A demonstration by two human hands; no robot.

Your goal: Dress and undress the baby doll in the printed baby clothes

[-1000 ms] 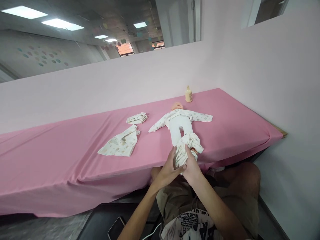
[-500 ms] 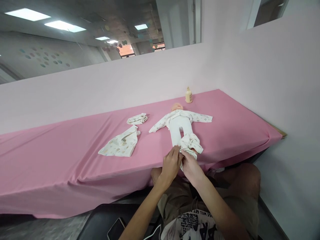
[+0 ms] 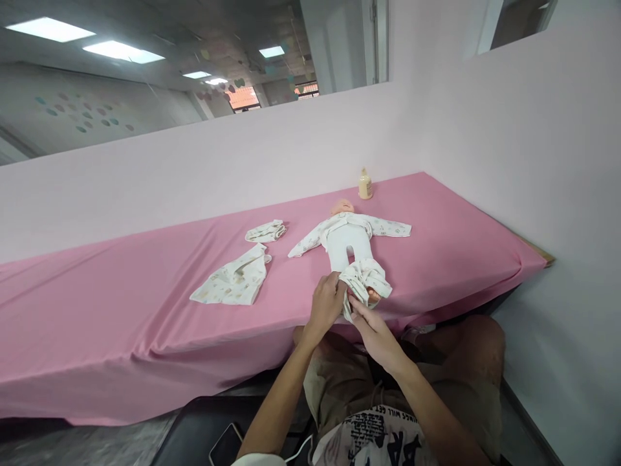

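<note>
A baby doll [image 3: 347, 234] in a white patterned top and white leggings lies on its back on the pink-covered table [image 3: 121, 304], head towards the wall. A pair of patterned baby trousers [image 3: 365, 277] is bunched around its feet near the table's front edge. My left hand [image 3: 326, 303] pinches the left side of the bunched trousers at the doll's leg. My right hand [image 3: 373, 327] grips the lower edge of the same trousers, fingers closed on the cloth. One small doll foot [image 3: 373, 295] shows beside the cloth.
A folded patterned garment [image 3: 234, 279] and a smaller folded piece [image 3: 266, 230] lie left of the doll. A small cream bottle [image 3: 365, 184] stands by the pink wall. A phone [image 3: 224, 444] rests on a black seat below. The table's right end meets a side wall.
Both hands moved forward up the doll's legs, drawing the bunched trousers farther from the table edge. The left hand went from lying open beside the cloth to pinching it.
</note>
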